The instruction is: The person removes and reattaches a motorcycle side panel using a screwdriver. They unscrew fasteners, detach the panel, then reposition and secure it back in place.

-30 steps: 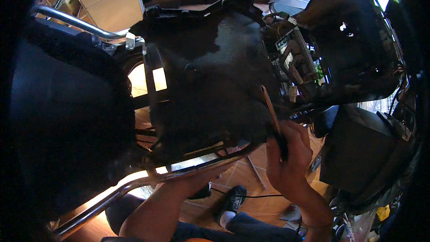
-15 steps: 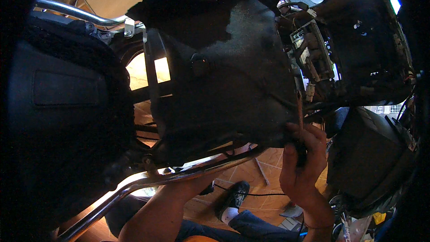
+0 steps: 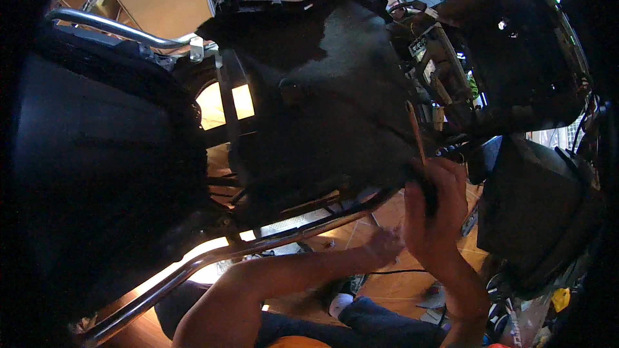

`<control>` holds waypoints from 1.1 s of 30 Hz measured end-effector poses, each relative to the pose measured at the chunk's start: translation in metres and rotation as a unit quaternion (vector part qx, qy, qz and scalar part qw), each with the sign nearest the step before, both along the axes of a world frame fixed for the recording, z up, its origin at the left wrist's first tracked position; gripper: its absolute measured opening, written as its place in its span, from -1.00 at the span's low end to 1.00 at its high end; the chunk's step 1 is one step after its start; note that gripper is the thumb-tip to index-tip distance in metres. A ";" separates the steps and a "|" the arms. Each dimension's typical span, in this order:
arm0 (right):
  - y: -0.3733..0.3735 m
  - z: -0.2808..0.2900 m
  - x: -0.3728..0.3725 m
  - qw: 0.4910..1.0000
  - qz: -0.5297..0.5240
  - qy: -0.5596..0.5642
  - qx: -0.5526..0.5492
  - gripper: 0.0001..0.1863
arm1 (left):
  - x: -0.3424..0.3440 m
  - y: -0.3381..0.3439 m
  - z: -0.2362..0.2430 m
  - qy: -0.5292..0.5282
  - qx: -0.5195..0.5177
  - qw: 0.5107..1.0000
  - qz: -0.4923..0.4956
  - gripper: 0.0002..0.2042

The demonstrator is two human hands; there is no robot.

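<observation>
A large black plastic panel (image 3: 309, 122) fills the middle, with a lighter worn patch near its top. At the panel's lower right corner my right hand (image 3: 438, 212) is closed round a screwdriver (image 3: 418, 132); its thin reddish shaft points up and slightly left, and the handle is mostly hidden by fingers and shadow. The shaft lies in front of the panel's right edge. My left hand (image 3: 385, 246) is below the chrome tube (image 3: 213, 254), close to my right wrist, and its fingers are smeared by motion. Nothing can be made out in it.
A black padded seat-like piece (image 3: 97, 154) stands at left. Wires and a metal bracket (image 3: 445, 77) sit between the panel and a dark shell (image 3: 516, 51) at right. Below that hangs a black box-shaped part (image 3: 535, 206). Tools and a yellow item (image 3: 561, 299) lie at lower right.
My left hand has come out from behind the chrome tube and moved right, toward my right wrist. My right hand is slightly higher, and the screwdriver leans more to the left.
</observation>
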State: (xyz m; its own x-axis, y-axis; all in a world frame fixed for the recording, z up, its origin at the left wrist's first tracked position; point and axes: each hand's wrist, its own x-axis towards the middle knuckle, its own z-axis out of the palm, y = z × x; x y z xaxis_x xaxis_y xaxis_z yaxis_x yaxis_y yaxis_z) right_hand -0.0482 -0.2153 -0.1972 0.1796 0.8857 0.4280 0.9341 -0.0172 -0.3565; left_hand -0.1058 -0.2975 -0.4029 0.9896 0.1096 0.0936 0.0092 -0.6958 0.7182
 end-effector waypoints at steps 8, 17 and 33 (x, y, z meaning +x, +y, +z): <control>-0.001 0.007 0.000 0.999 -0.020 0.039 0.024 -0.78 | -0.046 0.040 0.166 -0.113 -0.109 0.977 -0.142 -0.71; -0.001 0.004 -0.012 0.971 -0.162 0.175 0.002 -0.74 | -0.068 0.166 0.270 -0.263 0.096 0.956 0.084 -0.69; 0.005 0.012 0.002 0.947 -0.090 0.307 -0.025 -0.73 | -0.004 0.349 0.123 -0.178 0.161 0.930 0.278 -0.69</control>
